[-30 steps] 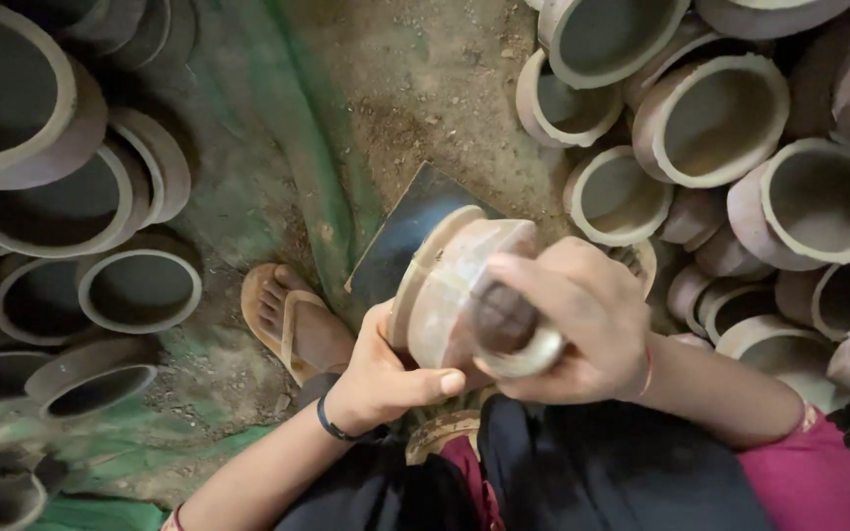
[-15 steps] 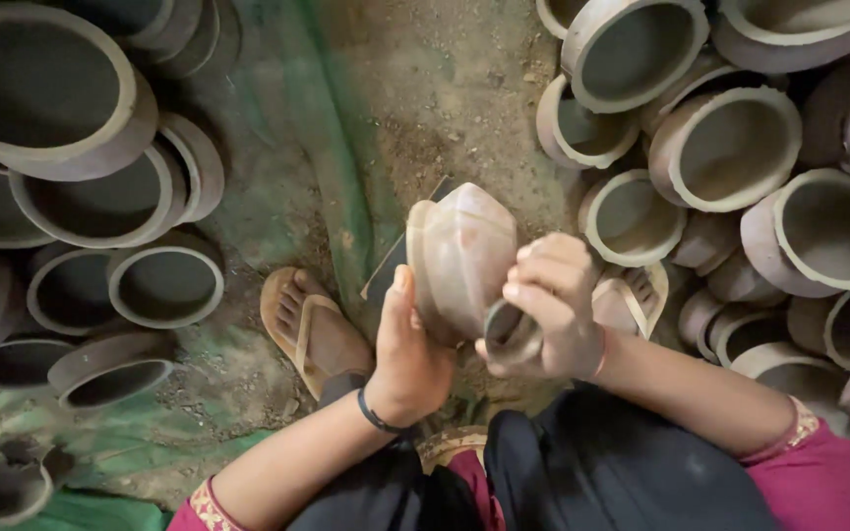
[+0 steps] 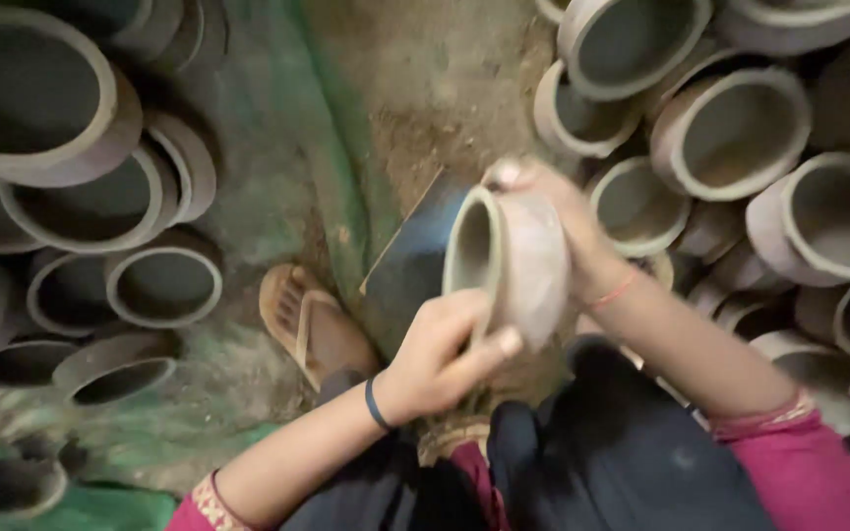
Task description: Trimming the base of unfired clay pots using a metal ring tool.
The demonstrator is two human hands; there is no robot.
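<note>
Two hands are closed on one small grey clay pot (image 3: 514, 264), which is held tipped on its side above the lap, its mouth turned toward the sandalled foot (image 3: 309, 324); only the head view is given, so everything is read from it. The left hand (image 3: 442, 356) is curled under the pot at the rim, thumb pressed against the lower wall and fingers wrapped behind the lip. The right hand (image 3: 553, 211) is cupped over the far side of the pot, its fingertips showing above the rim, though how the palm sits is hidden by the pot's body. A dark flat board (image 3: 413, 258) lies on the ground just beside the pot, between it and the foot. Rows of larger clay pots (image 3: 81, 147) are stacked well apart from the held pot on the foot's side, and more pots (image 3: 740, 128) are crowded near it beyond the right hand. The matt, dusty surface suggests unfired or lightly dried clay, so the pot is judged light for its bulk, stiff yet brittle, and not slippery. The thin rim is probably the weakest part and likely to chip or deform if pinched. It is best supported by the rounded belly with spread palms, with only light pressure at the lip.
</note>
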